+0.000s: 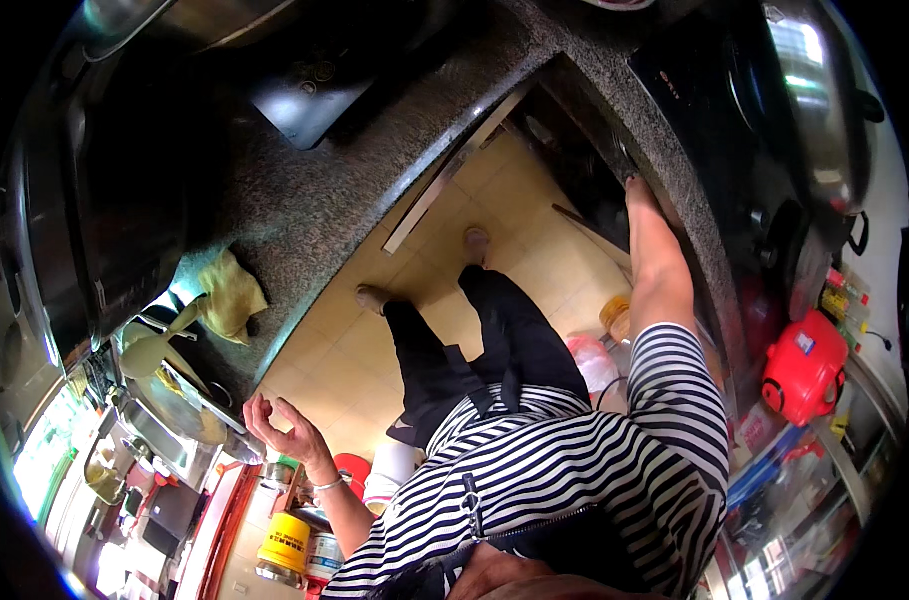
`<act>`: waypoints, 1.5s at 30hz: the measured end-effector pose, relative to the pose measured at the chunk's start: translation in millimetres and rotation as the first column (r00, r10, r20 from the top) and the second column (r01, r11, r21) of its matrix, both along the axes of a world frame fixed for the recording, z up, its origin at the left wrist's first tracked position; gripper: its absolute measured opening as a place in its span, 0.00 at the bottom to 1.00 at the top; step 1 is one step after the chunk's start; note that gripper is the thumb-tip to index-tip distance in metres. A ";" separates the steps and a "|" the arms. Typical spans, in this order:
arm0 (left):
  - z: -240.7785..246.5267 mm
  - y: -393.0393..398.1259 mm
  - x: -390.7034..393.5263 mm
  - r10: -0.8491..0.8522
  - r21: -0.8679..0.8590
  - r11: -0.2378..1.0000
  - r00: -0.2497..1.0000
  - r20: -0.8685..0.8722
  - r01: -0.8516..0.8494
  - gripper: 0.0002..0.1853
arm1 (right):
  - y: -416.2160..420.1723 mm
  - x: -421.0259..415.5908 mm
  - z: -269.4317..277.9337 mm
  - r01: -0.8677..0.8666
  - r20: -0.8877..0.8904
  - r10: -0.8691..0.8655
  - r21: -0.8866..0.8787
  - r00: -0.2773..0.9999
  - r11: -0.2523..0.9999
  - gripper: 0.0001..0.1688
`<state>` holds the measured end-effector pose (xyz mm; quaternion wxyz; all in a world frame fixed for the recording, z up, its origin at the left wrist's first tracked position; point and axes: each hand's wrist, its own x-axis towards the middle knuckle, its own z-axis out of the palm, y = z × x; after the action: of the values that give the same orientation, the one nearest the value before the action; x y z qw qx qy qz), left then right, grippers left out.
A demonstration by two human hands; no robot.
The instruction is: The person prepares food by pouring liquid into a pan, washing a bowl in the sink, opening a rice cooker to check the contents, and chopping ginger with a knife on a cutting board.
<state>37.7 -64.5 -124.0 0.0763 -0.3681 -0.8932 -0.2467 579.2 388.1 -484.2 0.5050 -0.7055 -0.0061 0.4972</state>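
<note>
My left hand (289, 431) is raised beside the counter's edge at the lower left, fingers apart and slightly curled, with nothing in it. It is nearest to a pan (173, 405) by the sink side. My right arm stretches forward to the dark cabinet space (574, 150) under the stone counter (612, 82). The right hand (637, 187) is just below the counter's edge, and its fingers are lost in shadow, so I cannot tell what they touch. An opened cabinet door (454, 172) stands out over the floor, seen from its top edge.
A yellow cloth (232, 296) and a ladle (151, 352) lie on the left counter. On the right counter stand a steel pot (822, 97) and a red container (805, 367). A yellow bucket (284, 541) and a plastic bag (593, 361) are low down near my body.
</note>
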 end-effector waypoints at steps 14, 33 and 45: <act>-2.3 1.1 13.7 0.025 0.070 0.997 0.990 0.139 -0.035 0.20 | 13.5 -1.4 12.9 -0.072 -0.079 0.074 0.027 0.994 0.997 0.06; 27.3 -32.0 -5.4 -0.345 0.297 0.931 0.774 0.531 0.211 0.07 | -163.2 -101.4 155.8 -0.460 -0.224 0.448 -0.004 0.866 0.888 0.05; 60.1 -95.4 -58.2 -0.381 0.265 0.869 0.224 0.897 0.417 0.47 | -412.0 -303.2 370.7 -0.681 -0.105 0.682 0.045 0.724 0.731 0.05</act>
<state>-20.5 -159.9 -63.8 -0.5167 -0.3770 -0.6521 -0.4072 276.0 -23.9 -113.5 0.2880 -0.6236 -0.2366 0.6871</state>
